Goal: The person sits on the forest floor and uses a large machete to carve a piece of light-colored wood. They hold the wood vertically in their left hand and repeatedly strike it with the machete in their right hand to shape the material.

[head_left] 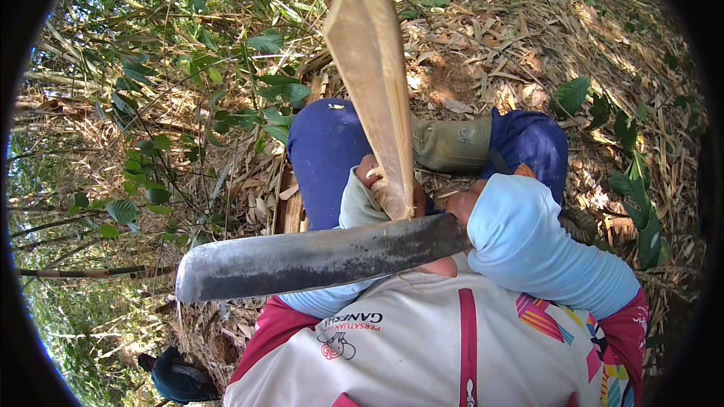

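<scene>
A long, pale piece of carved wood stands up in front of me, broad at the far end and narrow near my lap. My left hand grips its narrow end, the fingers partly hidden behind the wood. A machete with a dark, worn blade lies crosswise over my lap, its tip toward the left. My right hand is closed at the blade's right end, where the sleeve hides most of the handle. The blade's upper edge touches or nearly touches the wood's lower end; I cannot tell which.
My bent knees in blue trousers flank the wood, with an olive boot between them. Dry leaves cover the ground. Leafy plants grow at left, others at right. A dark, blurred object lies at lower left.
</scene>
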`<state>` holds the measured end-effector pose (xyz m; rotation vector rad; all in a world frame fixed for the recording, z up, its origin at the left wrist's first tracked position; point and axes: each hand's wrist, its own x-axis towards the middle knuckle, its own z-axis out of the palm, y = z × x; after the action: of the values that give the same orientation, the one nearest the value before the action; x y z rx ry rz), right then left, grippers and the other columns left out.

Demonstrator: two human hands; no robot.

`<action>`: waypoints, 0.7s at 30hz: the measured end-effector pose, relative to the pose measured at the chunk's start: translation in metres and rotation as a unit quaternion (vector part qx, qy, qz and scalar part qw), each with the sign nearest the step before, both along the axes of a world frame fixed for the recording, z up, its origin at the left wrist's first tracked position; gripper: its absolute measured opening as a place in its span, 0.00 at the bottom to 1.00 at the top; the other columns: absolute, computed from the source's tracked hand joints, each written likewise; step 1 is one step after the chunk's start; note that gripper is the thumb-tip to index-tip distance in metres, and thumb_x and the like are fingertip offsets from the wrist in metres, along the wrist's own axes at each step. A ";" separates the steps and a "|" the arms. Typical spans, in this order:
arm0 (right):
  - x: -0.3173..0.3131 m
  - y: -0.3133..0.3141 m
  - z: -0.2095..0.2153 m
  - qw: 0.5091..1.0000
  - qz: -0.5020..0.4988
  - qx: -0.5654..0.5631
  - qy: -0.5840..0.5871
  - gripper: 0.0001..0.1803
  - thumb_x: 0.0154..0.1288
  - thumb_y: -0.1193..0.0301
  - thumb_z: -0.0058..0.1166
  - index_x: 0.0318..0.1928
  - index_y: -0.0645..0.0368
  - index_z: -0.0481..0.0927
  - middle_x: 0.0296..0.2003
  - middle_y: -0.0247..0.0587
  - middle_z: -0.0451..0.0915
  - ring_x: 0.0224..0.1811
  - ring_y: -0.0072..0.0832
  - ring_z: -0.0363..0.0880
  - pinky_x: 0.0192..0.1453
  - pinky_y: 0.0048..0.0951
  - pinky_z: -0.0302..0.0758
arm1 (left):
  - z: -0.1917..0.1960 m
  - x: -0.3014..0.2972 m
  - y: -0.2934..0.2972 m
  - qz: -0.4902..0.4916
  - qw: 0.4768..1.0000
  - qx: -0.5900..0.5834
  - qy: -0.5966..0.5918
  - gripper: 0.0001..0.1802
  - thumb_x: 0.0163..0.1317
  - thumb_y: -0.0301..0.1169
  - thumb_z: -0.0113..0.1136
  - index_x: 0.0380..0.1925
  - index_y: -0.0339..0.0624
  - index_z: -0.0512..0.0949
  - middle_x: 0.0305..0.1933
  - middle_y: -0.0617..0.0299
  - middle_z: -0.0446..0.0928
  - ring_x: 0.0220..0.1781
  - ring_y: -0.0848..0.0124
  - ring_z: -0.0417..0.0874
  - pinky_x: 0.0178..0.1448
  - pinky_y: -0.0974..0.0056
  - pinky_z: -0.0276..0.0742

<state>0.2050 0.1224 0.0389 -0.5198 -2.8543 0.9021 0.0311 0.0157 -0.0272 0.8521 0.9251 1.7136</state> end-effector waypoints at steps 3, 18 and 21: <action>0.000 0.001 0.000 1.000 0.000 -0.001 0.005 0.15 0.47 0.70 0.57 0.40 0.55 0.82 0.25 0.40 0.78 0.28 0.41 0.78 0.40 0.46 0.68 | -0.002 -0.001 0.000 0.004 1.000 0.004 -0.007 0.56 0.17 0.34 0.91 0.51 0.41 0.64 0.32 0.59 0.75 0.26 0.75 0.76 0.29 0.74 0.71; 0.002 -0.001 -0.006 0.998 -0.023 0.020 -0.047 0.12 0.46 0.68 0.58 0.35 0.53 0.82 0.25 0.42 0.80 0.32 0.42 0.82 0.41 0.44 0.71 | -0.032 -0.019 0.008 -0.045 0.973 0.200 0.105 0.59 0.15 0.31 0.91 0.53 0.40 0.64 0.43 0.58 0.71 0.28 0.74 0.75 0.24 0.74 0.72; 0.003 0.000 -0.009 0.999 -0.023 0.008 -0.036 0.12 0.46 0.68 0.58 0.35 0.54 0.82 0.25 0.42 0.80 0.33 0.42 0.82 0.41 0.45 0.71 | -0.030 -0.016 0.009 -0.026 0.967 0.214 0.137 0.61 0.13 0.32 0.92 0.54 0.39 0.63 0.46 0.60 0.69 0.30 0.75 0.74 0.24 0.75 0.70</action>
<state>0.2081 0.1225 0.0298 -0.6272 -2.8979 0.8700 0.0148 0.0248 -0.0577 1.4137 0.7079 1.8084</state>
